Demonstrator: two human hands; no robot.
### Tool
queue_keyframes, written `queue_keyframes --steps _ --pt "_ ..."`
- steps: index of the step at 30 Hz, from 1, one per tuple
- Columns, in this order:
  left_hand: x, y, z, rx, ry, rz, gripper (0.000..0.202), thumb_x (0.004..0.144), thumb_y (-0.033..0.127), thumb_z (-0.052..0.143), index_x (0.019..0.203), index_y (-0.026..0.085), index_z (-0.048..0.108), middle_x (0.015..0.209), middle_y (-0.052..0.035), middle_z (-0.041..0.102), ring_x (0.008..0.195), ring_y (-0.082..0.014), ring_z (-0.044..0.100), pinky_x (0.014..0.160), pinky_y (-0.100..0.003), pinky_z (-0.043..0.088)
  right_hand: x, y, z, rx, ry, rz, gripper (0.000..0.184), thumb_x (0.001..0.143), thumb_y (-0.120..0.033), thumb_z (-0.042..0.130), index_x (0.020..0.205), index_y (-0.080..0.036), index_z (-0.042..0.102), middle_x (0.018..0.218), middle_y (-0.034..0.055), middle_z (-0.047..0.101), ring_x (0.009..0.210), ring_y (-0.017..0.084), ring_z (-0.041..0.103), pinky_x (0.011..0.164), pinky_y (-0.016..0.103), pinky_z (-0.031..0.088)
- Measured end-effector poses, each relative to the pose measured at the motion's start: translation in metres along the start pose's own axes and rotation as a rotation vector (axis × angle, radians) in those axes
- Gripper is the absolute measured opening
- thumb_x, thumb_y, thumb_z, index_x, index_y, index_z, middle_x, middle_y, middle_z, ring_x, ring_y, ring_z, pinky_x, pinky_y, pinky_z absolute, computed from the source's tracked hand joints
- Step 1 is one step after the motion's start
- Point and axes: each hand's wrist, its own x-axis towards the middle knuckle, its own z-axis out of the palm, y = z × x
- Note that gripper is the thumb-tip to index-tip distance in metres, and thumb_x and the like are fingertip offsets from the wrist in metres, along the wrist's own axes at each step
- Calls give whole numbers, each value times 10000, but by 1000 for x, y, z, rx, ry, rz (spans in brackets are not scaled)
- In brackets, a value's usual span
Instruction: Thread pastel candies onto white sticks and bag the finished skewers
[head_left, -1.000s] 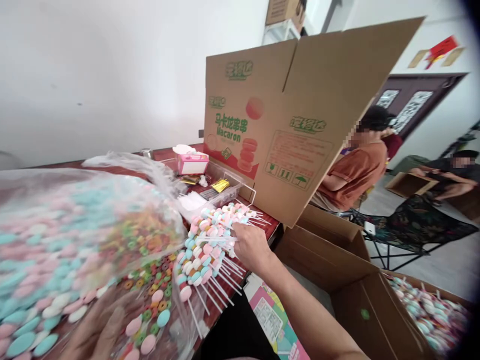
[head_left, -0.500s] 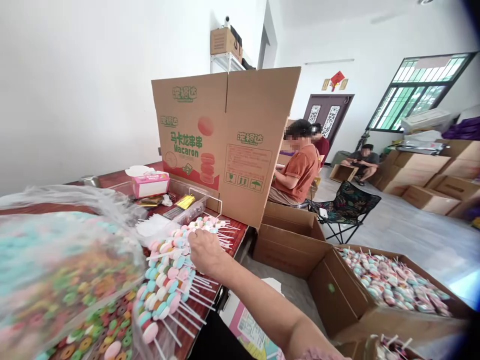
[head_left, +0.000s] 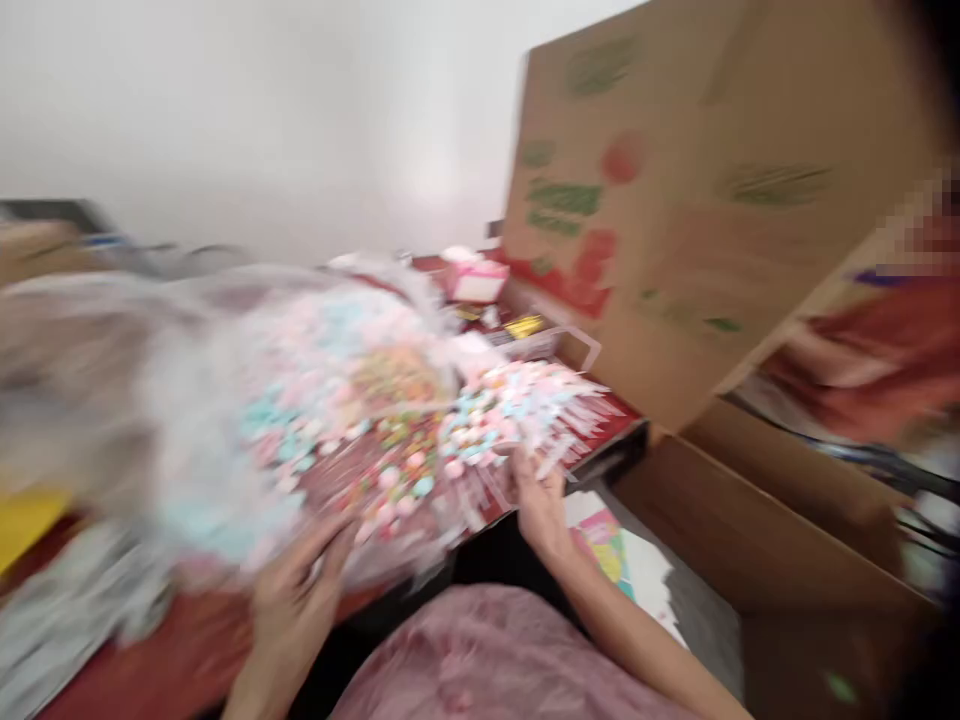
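Observation:
The view is smeared by motion. My left hand (head_left: pixel 300 590) is at the near edge of loose pastel candies (head_left: pixel 390 490) on clear plastic, its thumb and fingers apart, with nothing visible between them. My right hand (head_left: pixel 538 500) is at the near side of a pile of candy skewers (head_left: pixel 517 395), whose white sticks point toward the table's right edge. Its fingers are bent, but blur hides whether they grip a stick. A large clear bag (head_left: pixel 202 440) of pink and blue candies, with ring-shaped ones among the colours, lies left of the skewers.
A tall printed carton (head_left: pixel 637 230) stands behind the table's right end. A pink box (head_left: pixel 477 280) and a tray with yellow ties (head_left: pixel 523 327) sit at the back. Grey cloth (head_left: pixel 82 610) lies front left. An open carton (head_left: pixel 757 520) stands right, near a person in orange (head_left: pixel 885 350).
The view has swung left and down. My right hand has come from the middle of the skewer pile to its near side. My left hand has entered view by the loose candies.

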Motion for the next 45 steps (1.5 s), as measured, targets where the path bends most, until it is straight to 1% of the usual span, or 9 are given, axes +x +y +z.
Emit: queue_keyframes --steps 5,10,14,19,26,29,33,38,45 --pt "-26 -4 -31 101 61 -55 160 842 288 661 891 193 780 875 -57 790 775 -192 744 772 -298 611 -29 39 37 224 -170 158 466 965 -537 427 1017 -143 671 583 -40 439 478 99 399 458 218 362" --pt "-45 -4 -37 110 130 -81 152 834 267 673 905 185 781 883 -63 790 786 -196 745 779 -307 610 -44 55 48 129 -243 103 439 918 -513 505 966 -135 724 612 1 561 539 136 515 538 271 471" --pt "-35 2 -23 51 78 -34 164 865 281 644 888 193 781 870 -73 787 778 -195 745 753 -295 608 -43 52 42 27 -323 -3 331 873 -430 580 949 -162 760 596 9 611 565 166 578 600 302 514" --pt "-18 -3 -13 59 26 47 166 894 238 613 921 196 771 887 -85 783 810 -190 742 768 -282 595 -40 51 42 -52 -364 -77 326 906 -377 533 986 -154 758 628 35 666 596 191 636 640 319 543" --pt "1 -31 -26 133 61 83 159 897 193 596 929 170 750 879 -75 772 807 -176 723 761 -288 578 -40 65 40 -87 -389 -46 407 925 -482 515 1032 -179 766 828 75 746 801 236 697 725 321 567" --pt "13 -39 -30 128 74 24 150 887 176 600 929 154 742 898 -81 767 810 -171 720 753 -282 571 -41 72 37 -68 -421 27 416 925 -498 520 1061 -191 765 784 63 728 744 227 678 669 310 559" --pt "24 -45 -24 169 -11 -26 157 883 165 591 941 154 737 896 -76 757 817 -168 705 759 -280 551 -41 79 35 -12 -446 115 433 913 -509 546 1077 -174 765 726 55 699 646 196 632 576 275 529" --pt "26 -44 -20 424 -294 -93 199 888 131 541 919 169 734 911 -68 733 865 -187 668 823 -308 513 -40 79 35 74 -437 186 442 894 -512 590 1071 -145 760 726 52 682 654 173 601 590 258 518" --pt "12 -33 -23 835 -349 -312 231 935 250 510 1007 187 720 1061 -104 696 1006 -257 631 912 -384 476 -37 70 35 149 -465 304 440 874 -519 625 1069 -147 757 672 25 616 611 146 543 570 255 487"
